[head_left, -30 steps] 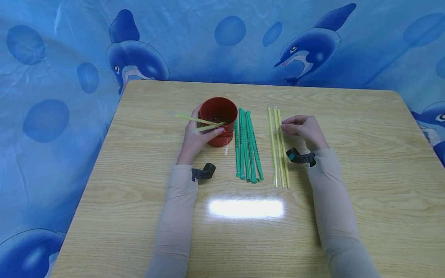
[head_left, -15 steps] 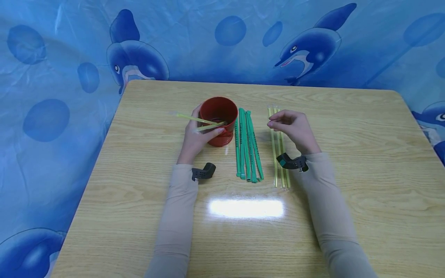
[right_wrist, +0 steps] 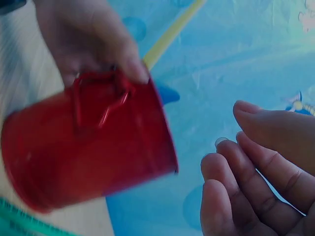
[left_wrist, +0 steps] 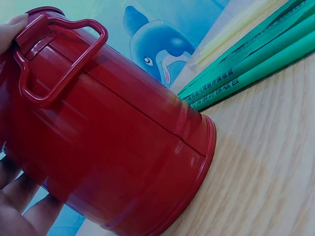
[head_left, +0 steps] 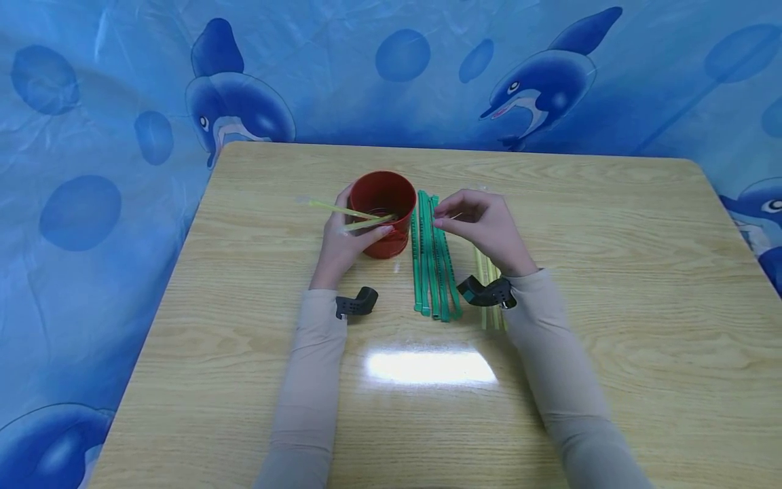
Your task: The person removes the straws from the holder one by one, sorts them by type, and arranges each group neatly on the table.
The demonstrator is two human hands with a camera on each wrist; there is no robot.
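Fingers (head_left: 449,204) of my right hand (head_left: 482,227) are loosely curled and bunched toward the thumb, hovering over the far ends of the green straws (head_left: 435,261); whether they pinch anything I cannot tell, though the right wrist view shows them slack with nothing plainly between them. My left hand (head_left: 342,241) wraps the red cup (head_left: 383,212), fingertips on its side near the wire handle (left_wrist: 59,64), and a yellow straw (head_left: 342,210) leans out across the rim past that hand. The green straws lie side by side on the desk (head_left: 611,339), just beside the cup; more yellow straws (head_left: 489,285) lie beyond them, partly under my right wrist.

As I judge it, the step in hand is taking one straw and feeding it into the cup. To do it well I pinch a single straw near its far end, peel it away from its neighbours so the row is not dragged, tip it end-first over the rim, and keep the left hand firm so the light cup does not tip.
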